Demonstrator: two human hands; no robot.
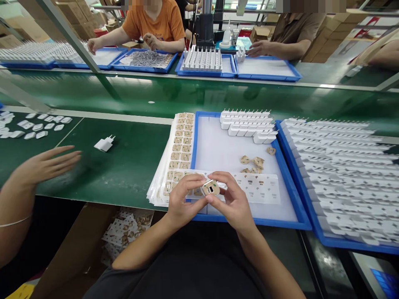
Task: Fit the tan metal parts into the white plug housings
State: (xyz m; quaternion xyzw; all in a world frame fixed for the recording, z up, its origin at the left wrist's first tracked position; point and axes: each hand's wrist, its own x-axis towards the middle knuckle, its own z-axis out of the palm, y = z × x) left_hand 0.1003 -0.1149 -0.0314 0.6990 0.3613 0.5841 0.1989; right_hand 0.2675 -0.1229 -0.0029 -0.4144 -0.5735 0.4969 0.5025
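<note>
Both my hands hold one small charger above the front edge of a blue-rimmed tray point(249, 221). The charger's end face point(210, 188) points up at me, tan with a dark port slot. My left hand point(186, 199) pinches it from the left, and my right hand point(232, 201) grips it from the right. Under and beside my hands lies a clear perforated sheet point(264, 189). A stack of sticker sheets point(179, 155) with tan labels stands left of the tray. Inside the tray are rows of white chargers point(246, 124) and crumpled tan scraps point(257, 162).
A second blue tray point(343, 178) full of white chargers is at the right. One charger point(104, 143) lies on the green table, near a co-worker's hand point(46, 166). White pieces point(39, 126) are farther left. People work behind trays across the belt point(140, 93).
</note>
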